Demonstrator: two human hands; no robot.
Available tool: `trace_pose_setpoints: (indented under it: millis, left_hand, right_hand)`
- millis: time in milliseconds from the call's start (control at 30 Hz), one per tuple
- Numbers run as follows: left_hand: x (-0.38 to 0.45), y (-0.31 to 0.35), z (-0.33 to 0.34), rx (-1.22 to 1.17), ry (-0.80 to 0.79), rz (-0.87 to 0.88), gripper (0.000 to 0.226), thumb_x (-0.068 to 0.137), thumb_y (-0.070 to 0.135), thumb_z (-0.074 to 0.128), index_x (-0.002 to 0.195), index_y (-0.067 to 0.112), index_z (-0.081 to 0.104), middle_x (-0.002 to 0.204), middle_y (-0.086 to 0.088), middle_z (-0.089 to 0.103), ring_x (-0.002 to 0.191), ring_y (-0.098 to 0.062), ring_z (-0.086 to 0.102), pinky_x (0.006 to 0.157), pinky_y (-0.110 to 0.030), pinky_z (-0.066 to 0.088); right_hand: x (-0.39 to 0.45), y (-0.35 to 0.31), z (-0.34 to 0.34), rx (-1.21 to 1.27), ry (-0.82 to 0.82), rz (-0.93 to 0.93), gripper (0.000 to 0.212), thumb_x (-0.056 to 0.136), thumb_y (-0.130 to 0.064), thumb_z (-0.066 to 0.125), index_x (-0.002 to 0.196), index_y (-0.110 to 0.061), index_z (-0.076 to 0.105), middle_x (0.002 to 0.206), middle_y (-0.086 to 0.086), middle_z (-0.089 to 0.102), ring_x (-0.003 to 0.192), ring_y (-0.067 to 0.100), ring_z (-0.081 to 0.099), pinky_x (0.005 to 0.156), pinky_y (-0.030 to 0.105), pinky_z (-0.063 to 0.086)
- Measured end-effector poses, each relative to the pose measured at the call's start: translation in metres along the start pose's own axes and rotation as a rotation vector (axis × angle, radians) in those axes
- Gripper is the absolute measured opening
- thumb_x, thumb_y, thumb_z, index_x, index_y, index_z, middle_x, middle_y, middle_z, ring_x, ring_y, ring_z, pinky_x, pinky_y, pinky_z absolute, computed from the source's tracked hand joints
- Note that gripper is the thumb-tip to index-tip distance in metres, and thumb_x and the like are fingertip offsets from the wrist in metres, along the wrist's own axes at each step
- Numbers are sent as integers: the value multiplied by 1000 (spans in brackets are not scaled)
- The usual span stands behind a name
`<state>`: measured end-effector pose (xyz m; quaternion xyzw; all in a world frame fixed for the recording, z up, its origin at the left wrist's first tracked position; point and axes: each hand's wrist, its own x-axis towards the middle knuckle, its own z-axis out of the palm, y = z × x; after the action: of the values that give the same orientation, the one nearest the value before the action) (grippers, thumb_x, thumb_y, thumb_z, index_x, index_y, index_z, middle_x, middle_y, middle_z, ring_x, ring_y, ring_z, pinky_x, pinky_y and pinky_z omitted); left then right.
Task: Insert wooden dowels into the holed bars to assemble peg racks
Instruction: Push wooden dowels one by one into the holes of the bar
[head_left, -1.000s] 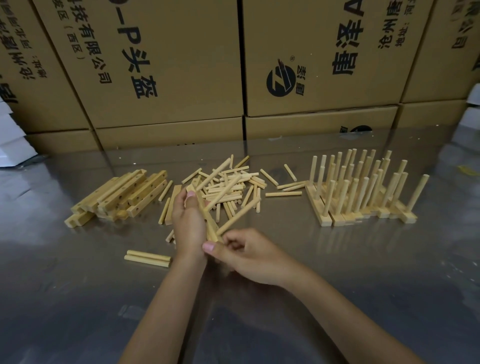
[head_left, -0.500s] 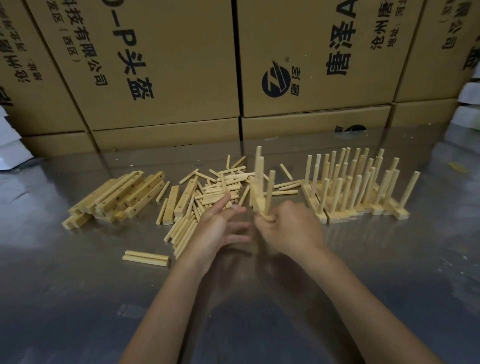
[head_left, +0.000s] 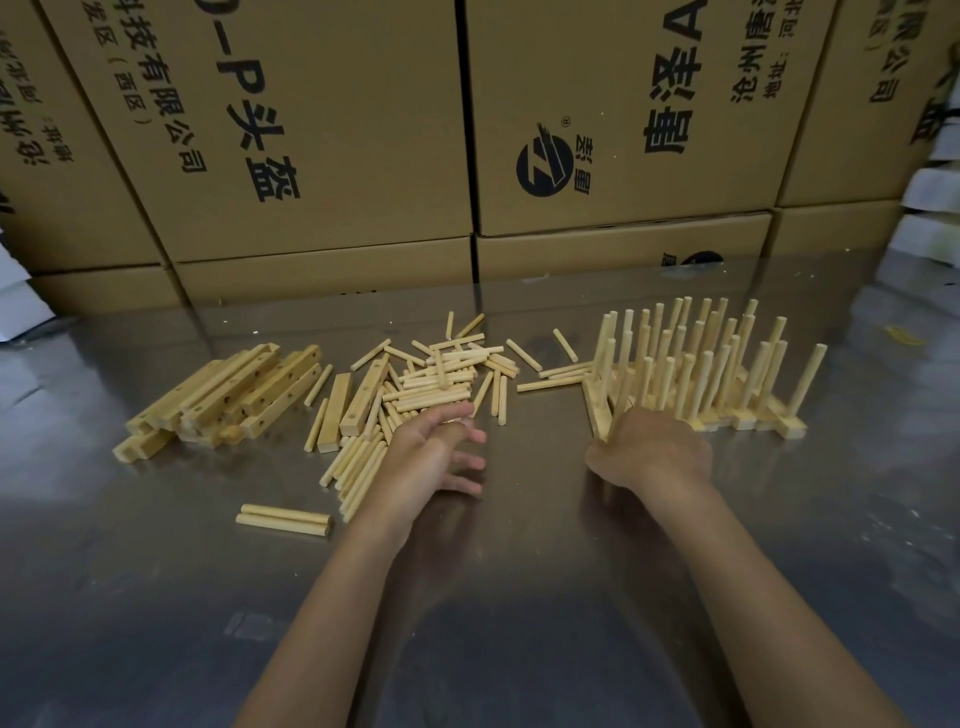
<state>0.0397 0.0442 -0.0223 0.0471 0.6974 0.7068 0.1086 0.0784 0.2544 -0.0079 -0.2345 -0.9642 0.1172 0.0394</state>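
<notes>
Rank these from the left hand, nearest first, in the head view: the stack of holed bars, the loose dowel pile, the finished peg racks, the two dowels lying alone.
1. loose dowel pile, at its fingertips
2. two dowels lying alone, near-left
3. stack of holed bars, far left
4. finished peg racks, right

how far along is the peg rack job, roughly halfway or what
Done: a cluster of finished pale wooden peg racks stands upright at the right. In hand: the right hand is at the cluster's near left end; whether it grips anything is hidden. The left hand reaches, fingers relaxed, into the loose pile of short wooden dowels. Left: a stack of empty holed wooden bars at the left, so plenty remains.
</notes>
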Motion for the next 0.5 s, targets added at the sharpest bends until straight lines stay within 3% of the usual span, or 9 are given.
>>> trace_pose_setpoints:
  millis: [233,400,500]
  left_hand:
    - [0,-3,-1,31,-6,26,23,100,11,54,118,16,67,104,-15,71,69,-17,69,57,-33,60]
    - [1,-3,-3,17,6,17,23,99,9,55,117,16,69,100,-13,73,69,-18,69,54,-31,58]
    - [2,-2,-3,11,20,13,23,99,9,55,116,16,69,97,-11,74,68,-18,69,54,-31,57]
  right_hand:
    - [8,10,1,85,39,64,31,85,-41,59,67,-19,45,67,-4,44,77,23,48,67,29,35]
    - [13,14,4,102,92,89,34,84,-41,61,66,-20,42,65,-4,41,76,23,47,67,29,36]
    - [17,19,5,105,116,119,28,85,-42,61,76,-18,49,70,-4,46,79,24,51,67,30,35]
